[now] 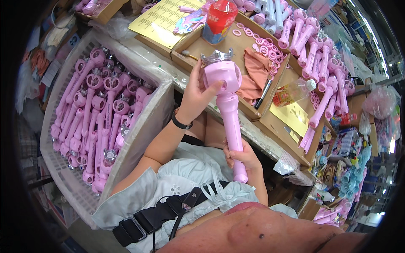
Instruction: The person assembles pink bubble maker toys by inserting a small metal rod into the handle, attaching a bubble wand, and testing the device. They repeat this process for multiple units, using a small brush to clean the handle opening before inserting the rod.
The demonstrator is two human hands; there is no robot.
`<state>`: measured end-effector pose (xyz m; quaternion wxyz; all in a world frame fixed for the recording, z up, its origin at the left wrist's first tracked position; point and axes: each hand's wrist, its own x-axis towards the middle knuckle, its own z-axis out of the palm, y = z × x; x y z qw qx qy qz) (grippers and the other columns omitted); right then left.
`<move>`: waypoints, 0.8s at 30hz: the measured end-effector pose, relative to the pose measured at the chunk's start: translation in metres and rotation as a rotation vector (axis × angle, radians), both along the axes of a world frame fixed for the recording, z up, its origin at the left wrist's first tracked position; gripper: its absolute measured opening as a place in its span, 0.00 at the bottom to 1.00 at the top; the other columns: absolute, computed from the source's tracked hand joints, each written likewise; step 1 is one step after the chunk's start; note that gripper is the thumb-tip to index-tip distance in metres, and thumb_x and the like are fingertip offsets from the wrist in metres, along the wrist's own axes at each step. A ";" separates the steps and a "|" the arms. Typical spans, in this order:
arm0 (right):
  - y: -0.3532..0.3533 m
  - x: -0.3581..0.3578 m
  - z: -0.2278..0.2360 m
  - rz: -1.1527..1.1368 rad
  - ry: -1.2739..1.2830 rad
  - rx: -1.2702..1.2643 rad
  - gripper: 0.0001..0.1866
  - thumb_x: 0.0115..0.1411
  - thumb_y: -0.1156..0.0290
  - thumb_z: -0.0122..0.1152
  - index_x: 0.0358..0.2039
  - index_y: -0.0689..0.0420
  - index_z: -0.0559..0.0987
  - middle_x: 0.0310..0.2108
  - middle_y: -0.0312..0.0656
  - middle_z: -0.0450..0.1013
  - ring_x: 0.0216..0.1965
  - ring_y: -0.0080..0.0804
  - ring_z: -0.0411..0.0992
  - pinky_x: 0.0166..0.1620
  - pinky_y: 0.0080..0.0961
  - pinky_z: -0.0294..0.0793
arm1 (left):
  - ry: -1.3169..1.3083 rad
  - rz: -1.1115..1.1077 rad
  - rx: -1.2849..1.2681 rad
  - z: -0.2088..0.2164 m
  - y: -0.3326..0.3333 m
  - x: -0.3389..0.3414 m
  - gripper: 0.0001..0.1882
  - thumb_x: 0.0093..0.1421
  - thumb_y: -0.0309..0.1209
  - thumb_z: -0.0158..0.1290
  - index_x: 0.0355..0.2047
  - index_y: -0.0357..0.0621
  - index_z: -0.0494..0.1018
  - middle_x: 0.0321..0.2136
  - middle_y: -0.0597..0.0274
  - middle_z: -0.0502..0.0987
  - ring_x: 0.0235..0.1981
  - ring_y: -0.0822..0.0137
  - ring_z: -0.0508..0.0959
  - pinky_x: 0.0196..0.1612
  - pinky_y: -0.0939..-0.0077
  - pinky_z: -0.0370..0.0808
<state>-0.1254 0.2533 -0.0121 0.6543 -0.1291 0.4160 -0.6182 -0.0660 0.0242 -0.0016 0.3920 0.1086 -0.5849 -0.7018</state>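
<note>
A pink toy wand (pixel 230 116) with a silver crown on its head is held at a slant in front of my body. My left hand (pixel 200 90) grips the boxy head just below the crown, its thumb pressed near a round hole. Lower down, my right hand (pixel 244 158) is closed around the handle, close to its rounded end. Some fingers of both hands are hidden behind the wand.
At left stands a lined white crate (pixel 164 99) full of similar wands. Cardboard trays (pixel 202 52) on the bench hold pink rings (pixel 268 48), orange cloth (pixel 255 71), a black marker (pixel 263 93) and a clear bottle (pixel 291 92). More pink wands (pixel 322 63) pile up beyond.
</note>
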 end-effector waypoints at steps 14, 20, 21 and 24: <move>-0.001 0.002 -0.004 0.029 -0.170 -0.022 0.27 0.46 0.73 0.65 0.46 0.60 0.65 0.22 0.40 0.66 0.15 0.23 0.64 0.18 0.19 0.65 | 0.016 -0.036 -0.003 -0.003 0.006 0.007 0.44 0.58 0.30 0.55 0.65 0.33 0.38 0.57 0.51 0.58 0.53 0.66 0.66 0.55 0.72 0.65; -0.004 0.003 -0.007 0.087 -0.316 -0.177 0.29 0.46 0.69 0.66 0.48 0.61 0.65 0.22 0.40 0.68 0.16 0.24 0.66 0.19 0.19 0.65 | 0.165 -0.162 0.114 -0.005 0.006 0.009 0.44 0.58 0.26 0.54 0.66 0.41 0.37 0.60 0.55 0.54 0.58 0.67 0.61 0.58 0.72 0.61; -0.005 0.002 -0.005 0.119 -0.305 -0.188 0.29 0.47 0.69 0.65 0.48 0.61 0.66 0.22 0.40 0.68 0.16 0.24 0.66 0.20 0.19 0.66 | 0.185 -0.190 0.106 -0.006 0.004 0.010 0.43 0.59 0.26 0.53 0.66 0.42 0.38 0.61 0.55 0.53 0.59 0.67 0.60 0.58 0.72 0.61; -0.009 0.002 0.004 -0.038 0.384 0.093 0.27 0.49 0.67 0.64 0.48 0.62 0.66 0.24 0.43 0.70 0.20 0.29 0.70 0.23 0.24 0.70 | 0.093 -0.076 0.192 -0.008 -0.002 0.013 0.42 0.59 0.25 0.53 0.66 0.43 0.39 0.62 0.55 0.51 0.61 0.63 0.58 0.59 0.71 0.59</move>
